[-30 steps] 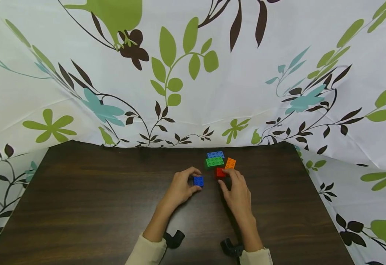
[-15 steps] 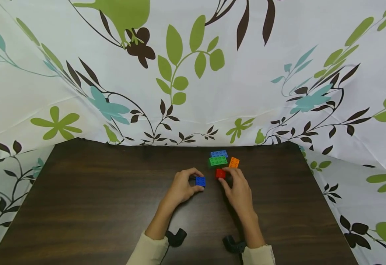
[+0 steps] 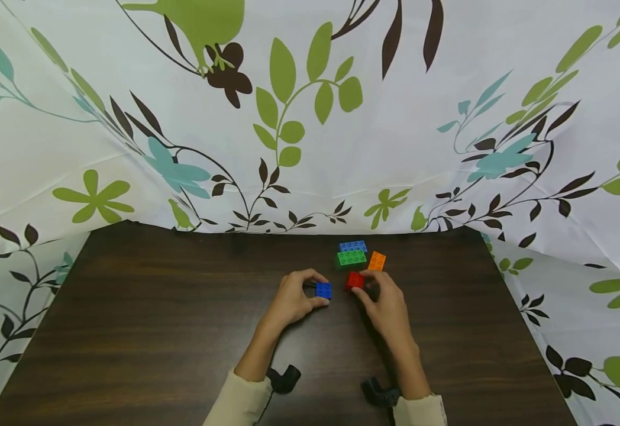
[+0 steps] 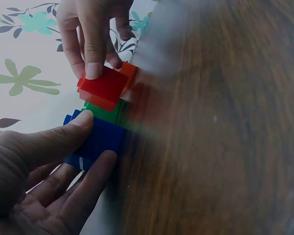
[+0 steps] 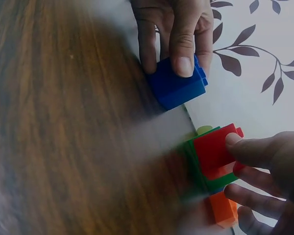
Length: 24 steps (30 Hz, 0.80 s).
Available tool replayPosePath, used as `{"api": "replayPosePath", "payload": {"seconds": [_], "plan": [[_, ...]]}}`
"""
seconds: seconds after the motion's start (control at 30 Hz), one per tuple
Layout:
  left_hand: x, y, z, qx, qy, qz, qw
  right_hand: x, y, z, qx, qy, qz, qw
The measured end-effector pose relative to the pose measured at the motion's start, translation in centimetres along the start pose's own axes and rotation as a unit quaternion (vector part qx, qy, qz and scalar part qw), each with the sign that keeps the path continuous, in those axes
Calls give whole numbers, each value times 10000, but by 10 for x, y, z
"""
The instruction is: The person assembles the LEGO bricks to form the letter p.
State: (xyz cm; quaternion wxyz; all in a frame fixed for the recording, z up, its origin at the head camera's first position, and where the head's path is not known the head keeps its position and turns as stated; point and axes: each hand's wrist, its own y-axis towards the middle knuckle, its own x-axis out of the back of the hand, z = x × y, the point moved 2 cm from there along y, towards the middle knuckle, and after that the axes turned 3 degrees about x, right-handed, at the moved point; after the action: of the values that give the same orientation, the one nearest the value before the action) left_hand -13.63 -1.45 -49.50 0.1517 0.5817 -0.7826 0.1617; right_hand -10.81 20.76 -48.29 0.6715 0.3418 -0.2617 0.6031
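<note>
Between the thumb and fingers of my left hand (image 3: 291,299) is a square blue toy building brick (image 3: 323,290), studs up. The left wrist view shows the thumb on one side of this blue brick (image 4: 100,139) and a finger on the other. My right hand (image 3: 387,305) pinches a square red building brick (image 3: 354,280), slightly turned, just to the right of the blue one. In the right wrist view the thumb presses the near face of the red brick (image 5: 213,152), which partly hides a green brick (image 5: 191,156) behind it. A gap separates the two held bricks.
Behind the red brick lie a long green brick (image 3: 351,258) and a long lighter blue brick (image 3: 353,246). An orange brick (image 3: 377,261) sits beyond my right fingertips. The dark wooden table (image 3: 182,331) ends at a patterned cloth (image 3: 310,195) at the back and sides.
My right thumb has come in against the red brick. That brick has shifted slightly left and toward me and turned a little. My left hand keeps its hold on the blue brick.
</note>
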Motion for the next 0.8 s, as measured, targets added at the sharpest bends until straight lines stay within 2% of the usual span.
{"api": "replayPosePath", "payload": {"seconds": [0.37,0.67,0.8], "plan": [[0,2,3,-216,-88,-127,9996,7,2,9,195,-43,-61,9998],[0,1,4,-84,-184,-58,9998,12,0,23,414,154,104,9990],[-1,1,4,-130,-165,-66,9998,13,-1,32,520,277,190,9981]]}}
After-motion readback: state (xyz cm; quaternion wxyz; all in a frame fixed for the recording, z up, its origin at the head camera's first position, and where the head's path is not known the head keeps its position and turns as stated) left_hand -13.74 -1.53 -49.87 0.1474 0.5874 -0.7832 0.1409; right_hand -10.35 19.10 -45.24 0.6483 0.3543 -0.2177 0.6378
